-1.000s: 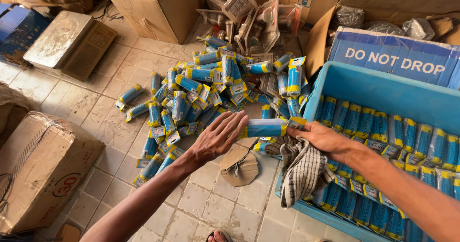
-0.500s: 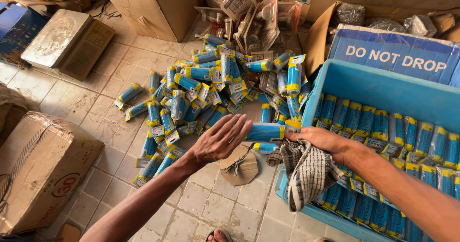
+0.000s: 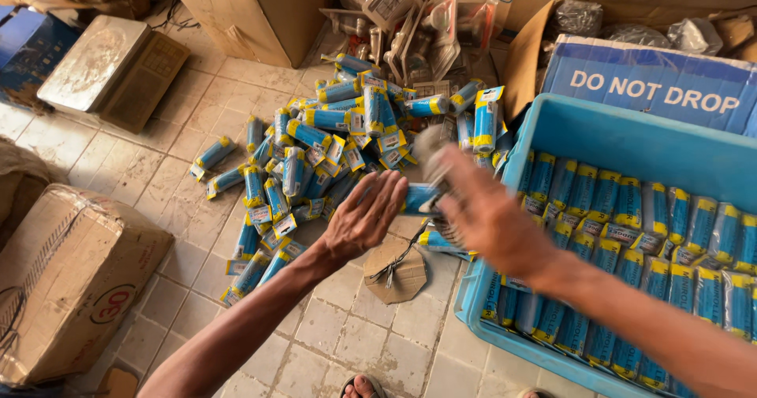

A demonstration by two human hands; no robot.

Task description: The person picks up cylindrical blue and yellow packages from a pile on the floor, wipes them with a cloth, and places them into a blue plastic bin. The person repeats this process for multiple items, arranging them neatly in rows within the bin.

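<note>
**Head view: blue packet held between two hands above tiled floor**

Head camera, looking down. Left hand (image 3: 364,223) flat, fingers (image 3: 388,195) spread apart, palm pressed against one end of a blue-and-yellow packet (image 3: 418,199). Right hand (image 3: 482,218) blurred, at the packet's other end with a checked cloth (image 3: 435,147) bunched against it; whether those fingers clamp the packet or only the cloth, cannot tell. Packet horizontal, off the floor, just left of the blue crate (image 3: 631,138).

Inside the crate, rows of matching packets (image 3: 631,209) standing side by side. On the tiled floor (image 3: 331,327), a loose heap of packets (image 3: 331,146) behind and left of the hands. Directly below the hands, an octagonal cardboard piece (image 3: 393,272) with string across it. Taped cardboard box (image 3: 67,280) at far left, open cardboard box (image 3: 260,12) at top, a weighing scale (image 3: 110,67) at upper left. Blue printed carton (image 3: 654,83) behind the crate. Bare toes (image 3: 363,385) at bottom edge.
</note>
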